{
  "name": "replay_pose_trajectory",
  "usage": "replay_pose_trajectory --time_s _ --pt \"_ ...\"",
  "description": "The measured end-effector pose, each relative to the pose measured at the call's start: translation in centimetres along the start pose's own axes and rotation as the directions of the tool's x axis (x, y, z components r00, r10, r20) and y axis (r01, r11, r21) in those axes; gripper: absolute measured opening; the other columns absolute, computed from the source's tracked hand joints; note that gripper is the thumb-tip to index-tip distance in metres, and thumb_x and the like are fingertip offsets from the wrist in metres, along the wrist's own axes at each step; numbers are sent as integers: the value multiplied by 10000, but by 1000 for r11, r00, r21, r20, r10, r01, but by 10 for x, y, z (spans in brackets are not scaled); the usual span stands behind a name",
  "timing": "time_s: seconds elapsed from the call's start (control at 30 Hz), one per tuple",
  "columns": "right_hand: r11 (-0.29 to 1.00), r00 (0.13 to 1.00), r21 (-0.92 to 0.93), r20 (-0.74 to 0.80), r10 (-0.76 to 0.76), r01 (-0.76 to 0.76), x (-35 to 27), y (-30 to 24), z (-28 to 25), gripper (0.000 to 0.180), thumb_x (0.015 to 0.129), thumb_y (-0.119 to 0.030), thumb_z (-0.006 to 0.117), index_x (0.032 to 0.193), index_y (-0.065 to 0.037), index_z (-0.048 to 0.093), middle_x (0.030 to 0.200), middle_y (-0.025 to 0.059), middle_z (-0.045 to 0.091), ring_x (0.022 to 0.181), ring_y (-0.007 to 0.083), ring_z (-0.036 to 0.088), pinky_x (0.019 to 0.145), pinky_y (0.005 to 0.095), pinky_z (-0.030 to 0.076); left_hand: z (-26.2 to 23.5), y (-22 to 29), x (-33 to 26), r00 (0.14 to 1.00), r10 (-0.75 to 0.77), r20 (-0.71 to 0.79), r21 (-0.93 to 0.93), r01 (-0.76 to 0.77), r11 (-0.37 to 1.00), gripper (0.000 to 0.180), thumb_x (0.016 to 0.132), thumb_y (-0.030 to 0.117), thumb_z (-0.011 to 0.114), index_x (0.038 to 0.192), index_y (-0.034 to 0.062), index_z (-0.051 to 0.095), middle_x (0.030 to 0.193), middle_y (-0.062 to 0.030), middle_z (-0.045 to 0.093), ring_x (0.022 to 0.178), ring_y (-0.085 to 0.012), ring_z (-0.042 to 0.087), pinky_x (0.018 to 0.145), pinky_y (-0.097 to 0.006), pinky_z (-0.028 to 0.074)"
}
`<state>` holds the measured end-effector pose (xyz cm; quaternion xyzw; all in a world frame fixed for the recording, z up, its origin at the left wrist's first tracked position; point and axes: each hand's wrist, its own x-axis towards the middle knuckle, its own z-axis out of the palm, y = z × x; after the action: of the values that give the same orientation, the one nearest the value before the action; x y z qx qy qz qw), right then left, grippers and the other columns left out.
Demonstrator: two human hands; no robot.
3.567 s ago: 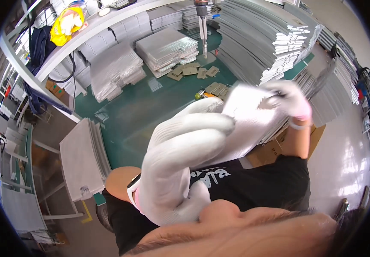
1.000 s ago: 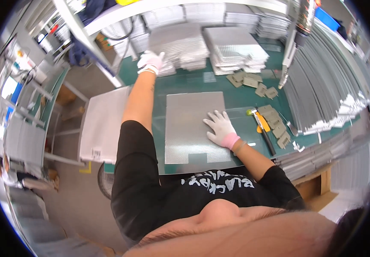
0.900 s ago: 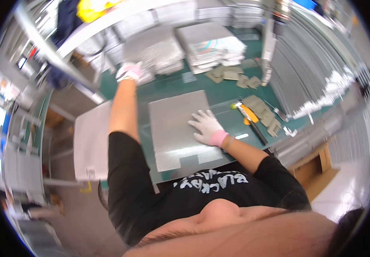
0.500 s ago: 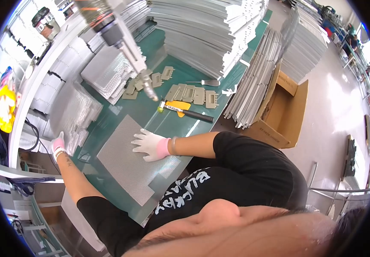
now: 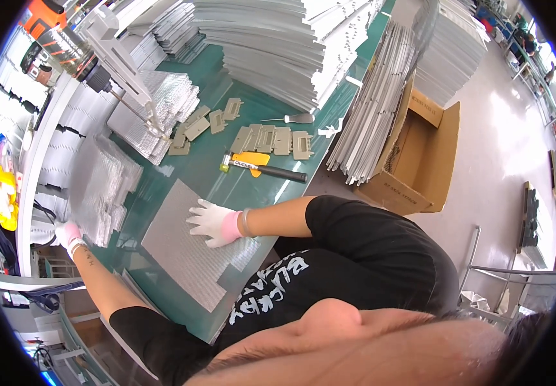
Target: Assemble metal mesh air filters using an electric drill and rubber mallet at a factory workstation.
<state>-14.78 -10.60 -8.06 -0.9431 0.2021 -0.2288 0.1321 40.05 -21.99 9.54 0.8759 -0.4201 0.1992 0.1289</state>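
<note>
Bench [image 5: 194, 168]: green; the hammer [image 5: 281, 172], screwdriver [image 5: 298, 118] and beige plates [image 5: 282, 140] lie beyond the right hand.
Drill [image 5: 72, 55]: upper left, its bit crossing in front of the rear stack [image 5: 139, 125].
Carton [image 5: 413, 170]: open, off the bench's right side.
Sheet [image 5: 178, 248]: flat on the bench before the person, grey, finely textured (a notch in its near edge).
Right hand [image 5: 212, 222]: gloved, fingers spread, palm down on the sheet.
Left hand [image 5: 69, 234]: beside the foil stack [image 5: 101, 183]; finger spread and contact unclear.
</note>
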Motion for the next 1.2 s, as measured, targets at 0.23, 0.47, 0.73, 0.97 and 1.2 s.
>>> replay_pose_trajectory --time_s 0.23,0.47,0.73,0.97,1.2 --pt "1000 1000 28 16 -4 4 1 -2 3 551 767 -366 603 1268 -139 611 1407 143 482 1371 345 355 1153 555 214 -26 0 -22 845 -424 325 -669 523 529 411 882 175 593 1236 -33 576 1116 -196 681 969 -319 672 825 -407 507" --pt "997 999 72 28 -17 15 8 -12 -3 547 778 -394 599 1263 -143 615 1420 137 472 1395 341 327 1165 557 181 5 -91 -72 941 325 94 -223 -298 928 312 909 132 573 1131 -86 604 1162 -181 673 1056 -242 662 863 -346 536" --pt "997 994 75 107 19 -27 8 11 7 437 795 -397 612 1152 -152 667 1318 78 557 1352 294 388 1159 542 181 -11 58 -131 895 442 -55 -472 -413 779 326 919 138 566 1151 -89 591 1159 -190 665 1081 -250 647 896 -352 520" --pt "981 999 193 30 12 -18 5 21 19 367 771 -367 625 1063 -158 702 1136 25 649 1217 245 503 1146 514 212 -31 116 -161 895 446 -23 -609 -367 704 331 926 131 557 1176 -85 576 1190 -187 645 1107 -251 626 923 -357 501" --pt "989 993 138 110 39 -54 6 20 15 400 799 -429 602 1116 -201 688 1192 7 639 1235 237 502 1143 524 211 -51 138 -167 903 429 3 -722 -295 626 337 933 124 549 1201 -80 561 1220 -183 624 1133 -252 604 951 -363 481"
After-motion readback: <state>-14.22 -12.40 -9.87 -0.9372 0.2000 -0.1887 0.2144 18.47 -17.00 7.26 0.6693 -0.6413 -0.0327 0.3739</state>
